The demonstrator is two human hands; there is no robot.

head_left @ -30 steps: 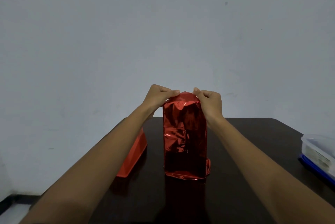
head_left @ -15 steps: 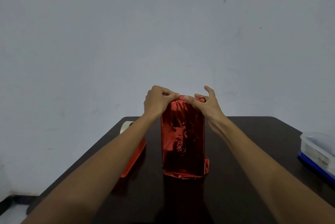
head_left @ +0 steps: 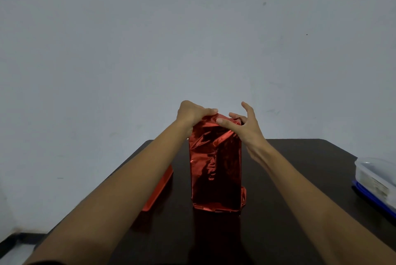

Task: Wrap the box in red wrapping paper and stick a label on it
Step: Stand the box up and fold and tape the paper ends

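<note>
Box stands upright on its short end near the middle of the desk, its sides covered in shiny red wrapping paper. The bottom folds flare out a little at the base, and the top end is not yet closed.

The left hand is clamped on the paper at the top corner, at 10 o'clock from the box, fingers curled over the edge. The right hand works the opposite corner at 1 o'clock. Its thumb lies across the front of the top fold and at least one finger curls over from behind, so it looks to be pinching the flap. Another finger sticks up free.

At 9 o'clock from the box a spare red sheet lies partly under the left forearm. At 3 o'clock, by the desk's right edge, sits a clear plastic container on a blue lid or base. No label or tape is in view.

Likely step: folding down and creasing the top flaps.

Risks as I judge them:
- the foil is slick and springy, so a flap may pop open once a hand lets go with nothing to fix it
- the box is tall on a small base, so a sideways push at the top could tip it
- pulling hard at a corner could tear or crumple the foil, and the front is already wrinkled
</note>
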